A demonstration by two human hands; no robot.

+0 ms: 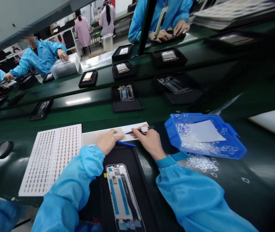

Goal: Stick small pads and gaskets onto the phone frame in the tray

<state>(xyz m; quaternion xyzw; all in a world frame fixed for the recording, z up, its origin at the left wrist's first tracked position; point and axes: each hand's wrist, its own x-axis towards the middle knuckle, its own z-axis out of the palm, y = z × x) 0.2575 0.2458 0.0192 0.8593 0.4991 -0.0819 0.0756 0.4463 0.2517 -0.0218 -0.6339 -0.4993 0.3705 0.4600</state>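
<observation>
My left hand (107,141) lies on a pale strip of sheet (91,139), index finger and thumb stretched out over it. A blue stick-like tool (127,143) shows beside that hand; its other end is hidden, and I cannot tell whether it touches the palm. My right hand (152,140) pinches dark tweezers (147,128), their tip on the strip close to my left fingers. A small white patch sits on the tweezers' handle. Below my hands, a phone frame (124,196) with blue strips lies in a black tray (143,185).
A white perforated sheet (52,158) with rows of small parts lies left. At right, a blue bin (234,148) holds many clear ring-shaped pieces, several spilled beside it. Black trays (127,106) with phone parts line the green bench. Co-workers in blue sleeves (137,19) work across it.
</observation>
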